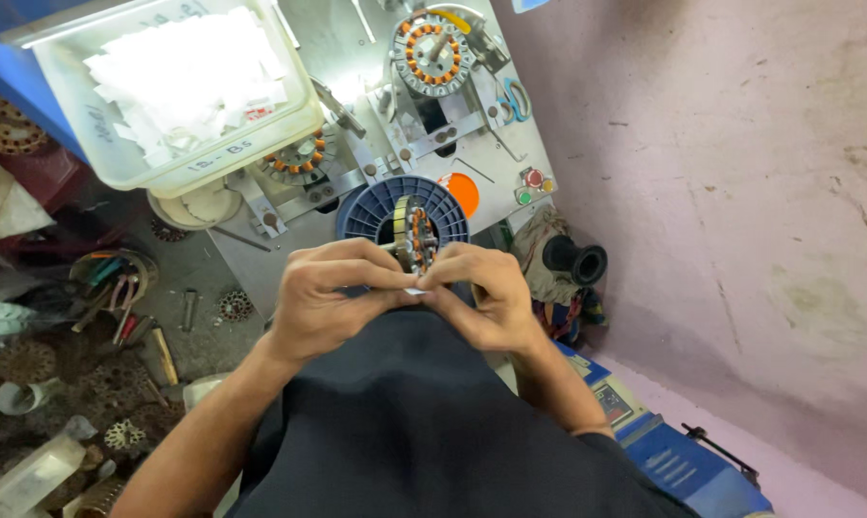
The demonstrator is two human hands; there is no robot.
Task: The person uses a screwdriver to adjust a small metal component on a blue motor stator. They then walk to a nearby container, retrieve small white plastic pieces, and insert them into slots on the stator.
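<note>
Both grips were closed on the same piece: the left hand (332,297) pinched one edge of a wound stator ring (414,238) and the right hand (481,295) pinched the other, fingertips pressed together around a small white slip (415,290) at its lower rim. The ring stood on edge just above the person's dark-clothed lap, in front of a blue wire spool (376,209) at the near end of the bench (534,144).

It looked like a stiff, fairly heavy metal core, but the copper-coloured windings on its teeth seemed delicate, so the bare outer rim appeared the safer place to hold. The slip was probably thin and easily creased.

On the bench stood a winding fixture carrying another stator (433,50), and a clear tub of white slips (179,86) sat to the left.
</note>
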